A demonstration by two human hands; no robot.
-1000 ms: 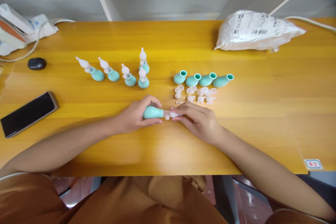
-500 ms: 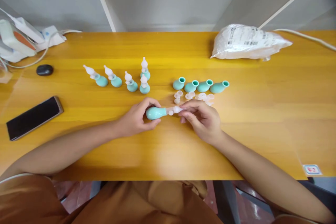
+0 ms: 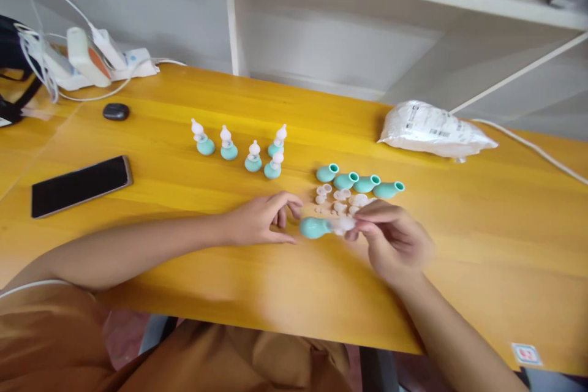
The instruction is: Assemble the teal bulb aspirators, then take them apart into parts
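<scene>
A nasal aspirator (image 3: 315, 228) with a mint-green bulb and a clear tip hangs from my right hand (image 3: 390, 239), pinched at the tip end between thumb and fingers. My left hand (image 3: 271, 220) is open, fingers curved apart, just left of the bulb and not touching it. Beyond my left hand stand several assembled aspirators (image 3: 253, 162), green below and whitish on top. Several separate green bulbs (image 3: 366, 183) lie in a row past my right hand, their mouths open. Small clear plastic parts (image 3: 340, 195) lie between that row and my right hand, which partly covers them.
A black phone (image 3: 81, 187) and a small black case (image 3: 116, 111) lie on the left. Behind them is a power strip (image 3: 138, 61) with chargers and cables. A white plastic bag (image 3: 434, 128) lies at the back right, beside a cable (image 3: 537, 146).
My left hand has let go of the green bulb, and the aspirator has moved right, held by my right hand alone. The camera view has tilted and shifted.
</scene>
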